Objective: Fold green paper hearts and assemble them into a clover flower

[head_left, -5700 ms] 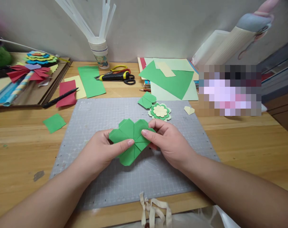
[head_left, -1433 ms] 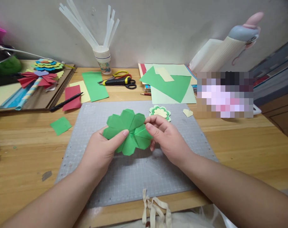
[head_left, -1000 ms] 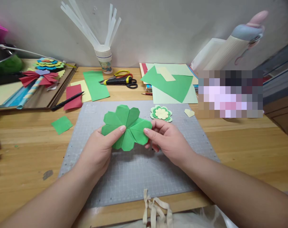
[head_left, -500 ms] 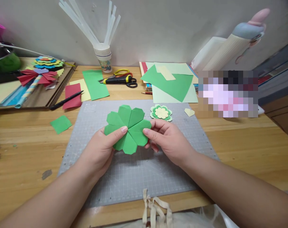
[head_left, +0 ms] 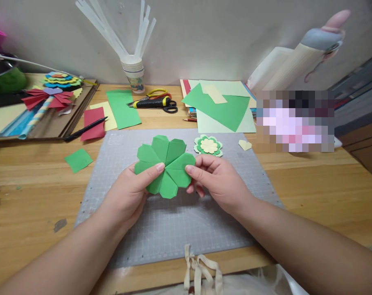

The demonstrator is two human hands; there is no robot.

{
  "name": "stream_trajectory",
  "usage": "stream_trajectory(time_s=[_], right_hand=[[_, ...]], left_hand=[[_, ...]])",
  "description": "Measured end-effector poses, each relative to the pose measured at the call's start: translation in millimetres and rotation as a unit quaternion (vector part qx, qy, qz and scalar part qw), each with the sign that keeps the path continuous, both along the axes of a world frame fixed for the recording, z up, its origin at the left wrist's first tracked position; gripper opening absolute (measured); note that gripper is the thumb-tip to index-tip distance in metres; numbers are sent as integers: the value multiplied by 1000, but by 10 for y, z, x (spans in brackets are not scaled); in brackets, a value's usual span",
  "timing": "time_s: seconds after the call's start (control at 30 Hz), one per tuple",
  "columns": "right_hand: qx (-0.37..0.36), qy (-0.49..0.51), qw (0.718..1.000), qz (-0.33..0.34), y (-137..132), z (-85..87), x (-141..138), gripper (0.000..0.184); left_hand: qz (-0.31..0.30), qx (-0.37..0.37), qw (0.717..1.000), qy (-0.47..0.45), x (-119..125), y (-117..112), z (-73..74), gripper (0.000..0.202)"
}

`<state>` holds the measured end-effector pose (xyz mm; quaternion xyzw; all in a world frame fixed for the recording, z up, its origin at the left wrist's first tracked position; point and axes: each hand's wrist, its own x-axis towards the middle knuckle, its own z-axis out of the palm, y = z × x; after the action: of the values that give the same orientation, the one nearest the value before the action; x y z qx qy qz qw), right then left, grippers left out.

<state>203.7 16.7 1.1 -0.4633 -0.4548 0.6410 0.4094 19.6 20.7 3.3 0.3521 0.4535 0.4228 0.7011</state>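
Observation:
A green paper flower (head_left: 165, 149) with several rounded, creased petals is held up over the grey cutting mat (head_left: 186, 229). My left hand (head_left: 132, 188) grips its left side, thumb pressed near the centre and fingers hidden behind. At the right edge my right hand (head_left: 218, 178) pinches a petal between thumb and fingers. Just behind that hand, a layered paper flower (head_left: 208, 146) in pale green, green and cream lies on the mat. A small cream paper heart (head_left: 245, 145) rests near the mat's right edge.
Behind the mat lie a utility knife (head_left: 152, 103), scissors (head_left: 170, 107) and green paper sheets (head_left: 231, 110). A paper cup (head_left: 134, 80) holds white strips. To the left are a black pen (head_left: 86, 129), a green paper square (head_left: 78, 160) and cardboard (head_left: 78, 110) with paper crafts.

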Motion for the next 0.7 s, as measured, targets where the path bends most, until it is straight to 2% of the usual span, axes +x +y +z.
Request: stream_trajectory(time_s=[0.23, 0.43, 0.57, 0.7], right_hand=[[-7, 11, 1000, 10, -8, 27, -13, 32], [-57, 66, 996, 3, -7, 14, -36, 47], [-52, 57, 996, 51, -20, -7, -46, 39], [-32, 35, 998, 40, -45, -24, -57, 36]], left_hand=[[-1, 7, 1000, -3, 23, -7, 13, 27], [-14, -5, 1000, -2, 32, -38, 1, 27], [-10, -18, 1000, 7, 41, -43, -13, 29], [-28, -14, 999, 4, 42, -55, -26, 28]])
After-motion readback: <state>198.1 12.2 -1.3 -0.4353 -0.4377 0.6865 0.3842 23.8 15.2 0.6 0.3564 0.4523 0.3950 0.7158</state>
